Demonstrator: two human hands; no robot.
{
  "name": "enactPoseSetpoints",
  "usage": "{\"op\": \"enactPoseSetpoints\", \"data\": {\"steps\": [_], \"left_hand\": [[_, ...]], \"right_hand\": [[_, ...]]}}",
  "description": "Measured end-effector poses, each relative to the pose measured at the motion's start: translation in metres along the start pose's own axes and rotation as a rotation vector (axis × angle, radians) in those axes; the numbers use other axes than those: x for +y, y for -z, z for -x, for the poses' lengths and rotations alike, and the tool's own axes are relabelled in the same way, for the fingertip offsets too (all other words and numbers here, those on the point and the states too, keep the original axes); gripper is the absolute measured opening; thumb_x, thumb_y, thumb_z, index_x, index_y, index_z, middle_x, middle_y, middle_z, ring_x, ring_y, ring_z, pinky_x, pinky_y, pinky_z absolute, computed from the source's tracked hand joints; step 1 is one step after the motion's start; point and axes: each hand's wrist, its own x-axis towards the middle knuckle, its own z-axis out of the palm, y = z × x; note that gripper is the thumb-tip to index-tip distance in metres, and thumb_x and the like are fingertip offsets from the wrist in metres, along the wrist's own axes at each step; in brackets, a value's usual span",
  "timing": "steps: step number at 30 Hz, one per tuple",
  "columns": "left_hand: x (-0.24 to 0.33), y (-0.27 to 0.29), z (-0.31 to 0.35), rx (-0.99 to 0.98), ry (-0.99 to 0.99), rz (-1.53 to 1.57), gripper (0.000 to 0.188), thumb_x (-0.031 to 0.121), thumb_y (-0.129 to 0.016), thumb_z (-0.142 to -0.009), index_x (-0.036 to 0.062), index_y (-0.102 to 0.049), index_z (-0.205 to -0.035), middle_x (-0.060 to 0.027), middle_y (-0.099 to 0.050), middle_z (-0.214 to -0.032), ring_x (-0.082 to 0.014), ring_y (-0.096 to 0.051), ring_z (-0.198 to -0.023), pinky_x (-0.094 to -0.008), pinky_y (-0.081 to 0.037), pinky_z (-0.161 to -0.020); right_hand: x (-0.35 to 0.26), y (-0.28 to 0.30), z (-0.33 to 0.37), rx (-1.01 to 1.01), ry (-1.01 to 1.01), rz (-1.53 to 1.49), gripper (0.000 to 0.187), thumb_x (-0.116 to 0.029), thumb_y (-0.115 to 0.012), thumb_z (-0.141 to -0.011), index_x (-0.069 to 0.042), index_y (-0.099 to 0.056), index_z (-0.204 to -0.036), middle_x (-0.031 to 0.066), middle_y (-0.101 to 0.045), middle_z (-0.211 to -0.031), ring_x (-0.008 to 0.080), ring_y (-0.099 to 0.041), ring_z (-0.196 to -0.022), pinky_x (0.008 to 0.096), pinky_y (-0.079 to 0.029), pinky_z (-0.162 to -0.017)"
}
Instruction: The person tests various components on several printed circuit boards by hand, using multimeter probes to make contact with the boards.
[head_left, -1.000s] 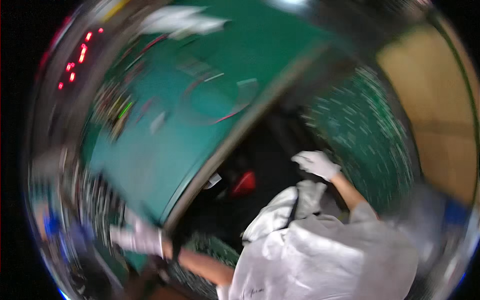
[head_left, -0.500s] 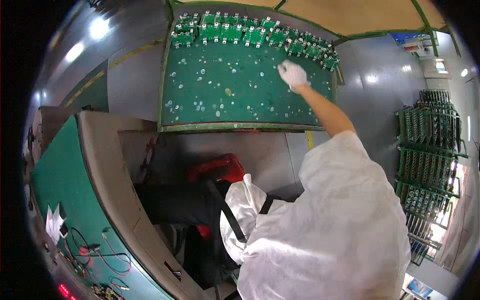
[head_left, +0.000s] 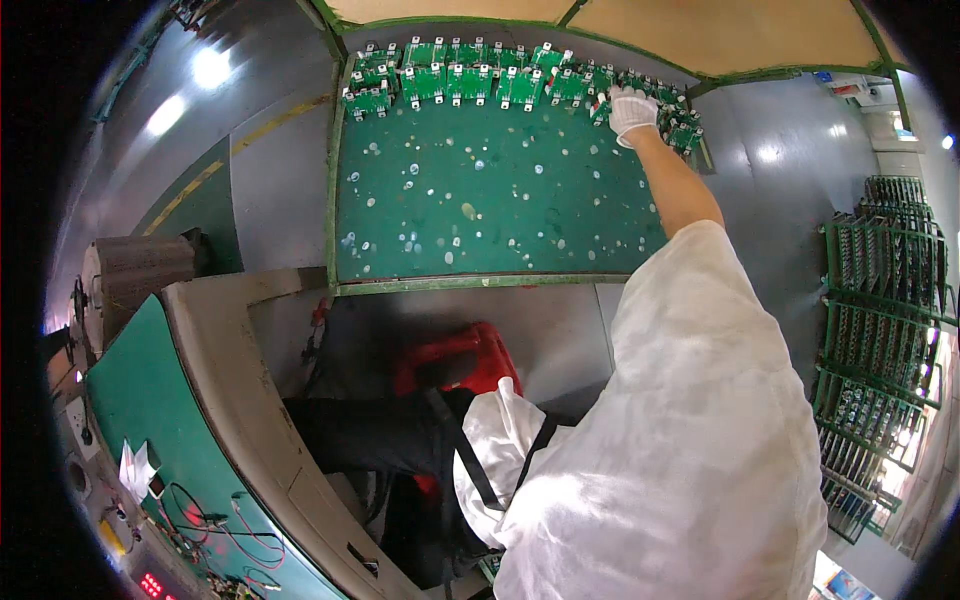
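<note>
A big, pale-spotted green table [head_left: 490, 155] holds rows of small green circuit boards [head_left: 469, 83]. The right hand [head_left: 634, 106], in a white cloth glove [head_left: 631, 118], is farther up than before, at the right-end boards; its grip cannot be seen. The left hand is out of sight.

One white-gloved right hand [head_left: 634, 112] is in view, with at least ten green rectangular circuit boards [head_left: 468, 84]. There are two green-topped desks [head_left: 400, 240] and one red plastic seat [head_left: 490, 355].
</note>
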Motion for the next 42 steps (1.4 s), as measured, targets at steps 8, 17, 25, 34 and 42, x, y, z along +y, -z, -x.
{"op": "enactPoseSetpoints", "data": {"steps": [8,17,25,34,42], "left_hand": [[-0.015,-0.006,0.001,-0.047,0.039,0.017,0.04,0.034,-0.051,-0.111,0.0031,-0.069,-0.13,-0.0181,-0.069,-0.128,-0.0343,-0.066,-0.114,-0.0451,-0.051,-0.103],[0.067,0.026,-0.001,0.36,-0.364,-0.074,0.026,0.024,-0.06,-0.108,0.0029,-0.072,-0.117,-0.0139,-0.072,-0.116,-0.03,-0.069,-0.107,-0.0427,-0.056,-0.094],[0.274,-0.007,0.053,-1.388,0.613,1.998,0.067,0.045,-0.04,-0.109,0.0003,-0.034,-0.159,-0.0286,-0.048,-0.154,-0.0467,-0.055,-0.132,-0.0552,-0.044,-0.114],[0.212,0.015,-0.02,-0.724,0.3,1.872,0.046,0.033,-0.046,-0.111,0.0032,-0.051,-0.146,-0.0097,-0.057,-0.142,-0.0213,-0.065,-0.121,-0.0361,-0.058,-0.1],[0.041,0.033,-0.06,-0.3,0.72,1.879,0.045,0.031,-0.052,-0.109,0.0029,-0.054,-0.144,-0.0079,-0.061,-0.13,-0.0178,-0.068,-0.109,-0.0394,-0.066,-0.082]], "right_hand": [[0.007,-0.019,0.039,0.205,0.003,0.098,0.03,-0.029,-0.076,-0.084,-0.015,-0.069,-0.11,0.0101,-0.068,-0.106,0.031,-0.07,-0.103,0.0514,-0.054,-0.086],[-0.027,0.069,0.089,0.18,0.204,0.022,0.03,-0.036,-0.078,-0.084,-0.013,-0.068,-0.101,0.0069,-0.065,-0.1,0.0275,-0.07,-0.093,0.0445,-0.059,-0.075],[-0.162,0.285,0.229,0.726,1.03,-0.545,0.035,-0.019,-0.08,-0.072,-0.015,-0.066,-0.104,0.0059,-0.062,-0.109,0.0261,-0.064,-0.099,0.0415,-0.056,-0.076],[-0.32,0.426,0.366,0.919,2.057,-0.956,0.046,-0.006,-0.083,-0.078,-0.014,-0.062,-0.118,0.0083,-0.061,-0.117,0.0314,-0.069,-0.108,0.0453,-0.062,-0.087],[-0.428,0.481,0.462,0.845,2.352,-1.024,0.042,-0.011,-0.084,-0.079,-0.014,-0.065,-0.116,0.0052,-0.065,-0.11,0.0274,-0.069,-0.104,0.0421,-0.059,-0.089]]}}
